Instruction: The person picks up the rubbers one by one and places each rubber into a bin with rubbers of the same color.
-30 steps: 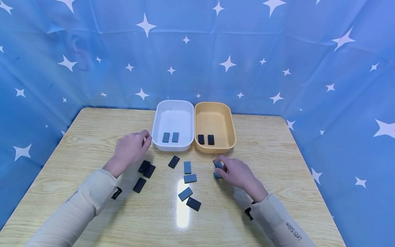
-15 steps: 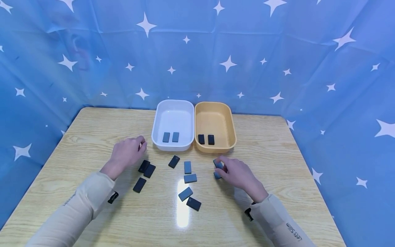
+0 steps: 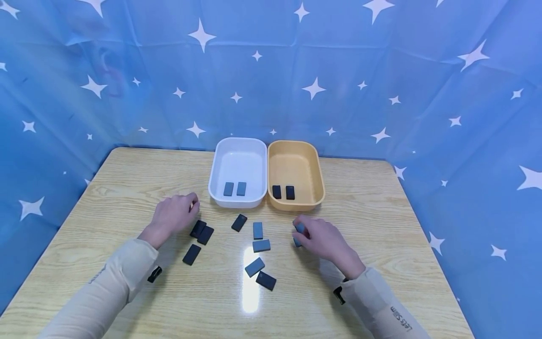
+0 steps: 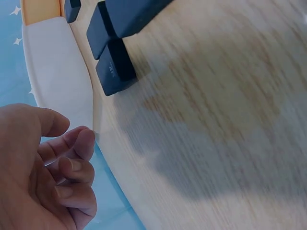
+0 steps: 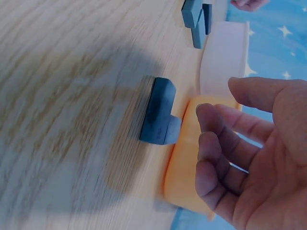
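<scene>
My left hand [image 3: 171, 214] hovers left of the white bin, fingers loosely curled and holding nothing. Just below it on the table lie two touching black blocks [image 3: 205, 235], with another black block [image 3: 192, 254] nearer me. In the left wrist view the hand [image 4: 48, 167] has thumb and index tips close together, nothing between them. Over two blue-grey blocks [image 3: 299, 228] at the right hangs my right hand [image 3: 323, 238], partly covering them. The right wrist view shows those blocks [image 5: 158, 110] touching on the table, apart from the relaxed, bent fingers of the hand [image 5: 249, 158].
A white bin [image 3: 239, 162] with two blue-grey blocks adjoins an orange bin [image 3: 294, 162] with two black blocks, at the table's back. Mid-table lie several blue-grey blocks [image 3: 261, 246] and two black blocks [image 3: 266, 281]. A blue star-patterned curtain [image 3: 262, 94] surrounds the table.
My left hand has drawn back leftward and slightly toward me from beside the white bin. The right hand has stayed almost in place, its fingers spreading a little; the blocks keep their positions.
</scene>
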`<state>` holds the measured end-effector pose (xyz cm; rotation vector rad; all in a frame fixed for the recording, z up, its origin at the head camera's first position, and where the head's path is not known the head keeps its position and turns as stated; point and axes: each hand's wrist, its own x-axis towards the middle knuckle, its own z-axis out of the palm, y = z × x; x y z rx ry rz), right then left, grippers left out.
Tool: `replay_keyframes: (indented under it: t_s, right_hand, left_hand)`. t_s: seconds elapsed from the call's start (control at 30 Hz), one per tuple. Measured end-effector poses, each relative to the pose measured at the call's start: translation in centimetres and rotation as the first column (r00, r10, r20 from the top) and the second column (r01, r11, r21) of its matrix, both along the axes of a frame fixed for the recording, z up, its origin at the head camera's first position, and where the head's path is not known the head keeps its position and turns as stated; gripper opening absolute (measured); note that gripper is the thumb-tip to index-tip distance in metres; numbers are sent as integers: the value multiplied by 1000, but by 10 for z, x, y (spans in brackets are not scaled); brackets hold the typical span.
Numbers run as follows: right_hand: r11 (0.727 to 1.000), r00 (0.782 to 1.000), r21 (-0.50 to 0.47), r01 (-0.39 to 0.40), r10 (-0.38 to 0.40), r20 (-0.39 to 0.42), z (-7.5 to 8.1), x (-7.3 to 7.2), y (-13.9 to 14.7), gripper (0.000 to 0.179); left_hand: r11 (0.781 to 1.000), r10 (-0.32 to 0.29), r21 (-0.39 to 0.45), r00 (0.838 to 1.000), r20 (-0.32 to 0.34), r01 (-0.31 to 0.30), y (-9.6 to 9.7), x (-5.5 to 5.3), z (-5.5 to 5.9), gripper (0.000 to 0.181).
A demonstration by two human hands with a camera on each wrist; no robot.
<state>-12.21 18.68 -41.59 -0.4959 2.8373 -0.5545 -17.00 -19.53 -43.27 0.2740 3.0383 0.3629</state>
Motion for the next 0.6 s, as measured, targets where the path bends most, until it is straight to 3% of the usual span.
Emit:
replay_keyframes:
  t_s: [0.4,0.6]
  right_hand:
    - [999,999,18,-48,48,24,1,-5,-28,24]
    - [991,992,50,-124,124,-14,3,-11,-48,26]
  left_hand:
    - [1000,7,1,999,33,-7,-3,1,-2,30]
    - [1000,11,1,999,32,-11,-4,1,-3,30]
